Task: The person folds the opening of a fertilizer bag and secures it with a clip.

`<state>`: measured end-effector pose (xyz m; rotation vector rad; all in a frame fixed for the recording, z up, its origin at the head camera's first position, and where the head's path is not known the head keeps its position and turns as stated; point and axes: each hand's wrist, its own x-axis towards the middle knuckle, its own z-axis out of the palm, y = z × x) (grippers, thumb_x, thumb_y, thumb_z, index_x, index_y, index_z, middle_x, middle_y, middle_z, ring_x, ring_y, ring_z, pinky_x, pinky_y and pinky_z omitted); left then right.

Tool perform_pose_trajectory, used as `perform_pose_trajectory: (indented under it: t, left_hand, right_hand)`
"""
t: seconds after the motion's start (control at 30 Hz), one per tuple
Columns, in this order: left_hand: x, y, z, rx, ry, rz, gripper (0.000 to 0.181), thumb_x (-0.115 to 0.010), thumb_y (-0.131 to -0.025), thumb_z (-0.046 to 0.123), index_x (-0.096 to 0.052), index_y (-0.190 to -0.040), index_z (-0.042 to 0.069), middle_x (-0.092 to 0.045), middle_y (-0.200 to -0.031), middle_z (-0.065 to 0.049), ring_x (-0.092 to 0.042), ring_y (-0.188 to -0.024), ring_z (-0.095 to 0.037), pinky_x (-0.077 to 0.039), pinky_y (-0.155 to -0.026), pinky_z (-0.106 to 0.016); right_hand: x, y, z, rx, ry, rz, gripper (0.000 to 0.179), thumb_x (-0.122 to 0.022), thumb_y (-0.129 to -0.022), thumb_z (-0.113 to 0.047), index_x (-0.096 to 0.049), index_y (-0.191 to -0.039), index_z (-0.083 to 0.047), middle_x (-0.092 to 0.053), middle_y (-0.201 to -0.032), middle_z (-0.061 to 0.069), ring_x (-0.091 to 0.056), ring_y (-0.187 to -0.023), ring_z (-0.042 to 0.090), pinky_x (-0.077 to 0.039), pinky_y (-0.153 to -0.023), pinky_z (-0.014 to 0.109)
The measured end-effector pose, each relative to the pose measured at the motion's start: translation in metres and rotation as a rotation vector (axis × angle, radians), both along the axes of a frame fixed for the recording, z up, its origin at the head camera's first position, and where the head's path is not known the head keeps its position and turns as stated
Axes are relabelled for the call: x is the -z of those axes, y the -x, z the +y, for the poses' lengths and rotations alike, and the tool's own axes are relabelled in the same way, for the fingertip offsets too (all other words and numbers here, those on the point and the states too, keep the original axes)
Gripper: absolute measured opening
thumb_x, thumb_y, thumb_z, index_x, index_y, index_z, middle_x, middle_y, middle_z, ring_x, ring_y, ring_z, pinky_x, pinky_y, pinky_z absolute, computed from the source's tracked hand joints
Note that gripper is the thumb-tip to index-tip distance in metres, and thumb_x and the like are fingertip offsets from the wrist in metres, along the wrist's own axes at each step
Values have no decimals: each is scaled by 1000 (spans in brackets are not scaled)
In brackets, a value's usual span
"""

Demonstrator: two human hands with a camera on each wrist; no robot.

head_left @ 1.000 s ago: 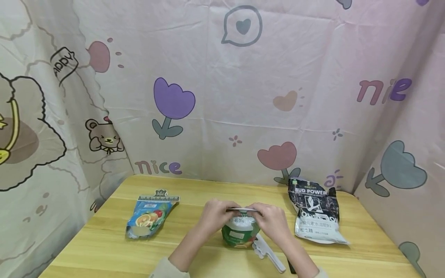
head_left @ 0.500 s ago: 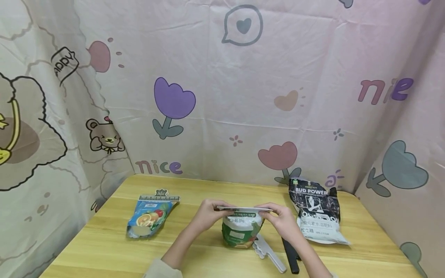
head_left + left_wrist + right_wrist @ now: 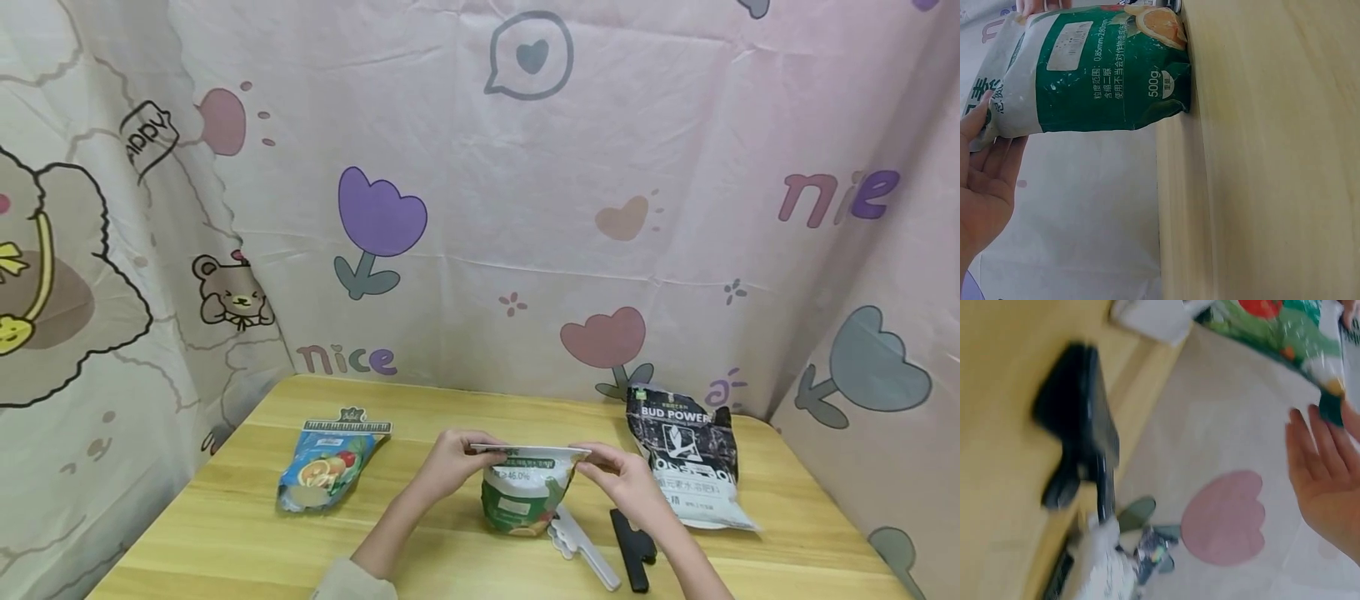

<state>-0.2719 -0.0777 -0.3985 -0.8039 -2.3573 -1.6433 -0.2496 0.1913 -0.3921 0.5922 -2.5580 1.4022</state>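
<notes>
A green and white 500g fertilizer bag (image 3: 517, 504) stands upright on the table, its top edge stretched flat between both hands. My left hand (image 3: 455, 465) pinches the left end of that edge, thumb in front and fingers behind, as the left wrist view shows with the bag (image 3: 1100, 72). At the other end, my right hand (image 3: 622, 479) pinches the top corner between thumb and fingers. Beside the bag's base lies a white bag clip (image 3: 581, 550) with a scalloped edge. A black clip (image 3: 632, 550) lies right of it, below the right forearm.
At the left lies a blue bag (image 3: 326, 467) with a piano-patterned clip (image 3: 348, 427) across its top. A black and white BUD POWER bag (image 3: 686, 450) is at the back right, partly behind the right hand. A printed curtain (image 3: 465, 333) hangs behind the table (image 3: 420, 400).
The hands have moved apart, the right one farther right, drawing the bag's top edge out wide and flat. The black clip has come into fuller view.
</notes>
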Motion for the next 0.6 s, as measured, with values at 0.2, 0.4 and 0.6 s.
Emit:
perform_pose_trajectory:
  t: [0.2, 0.4, 0.6]
  left_hand:
    - [2, 0, 1, -1, -20, -33, 11, -71, -81, 10, -74, -91, 8, -68, -86, 4, -55, -66, -8, -47, -55, -22]
    - [1, 0, 1, 2, -49, -40, 11, -70, -81, 10, -74, -91, 7, -68, -87, 2, -59, -70, -10, -50, -58, -24]
    - [1, 0, 0, -8, -43, -46, 11, -71, -81, 10, -74, -91, 8, -69, -87, 3, -60, -72, -10, -51, -59, -24]
  right_hand:
    - [-7, -6, 22, -93, -280, 3, 46, -65, -86, -16, -50, -128, -6, -62, -108, 13, -59, -96, 31, -50, -75, 39]
    - [-9, -10, 44, -60, -467, -156, 40, -68, -83, -20, -55, -115, 0, -63, -91, 6, -60, -76, 21, -50, -62, 35]
    - [0, -15, 55, 58, -696, -251, 20, -70, -81, -20, -60, -89, -5, -57, -75, -1, -52, -65, 15, -46, -61, 37]
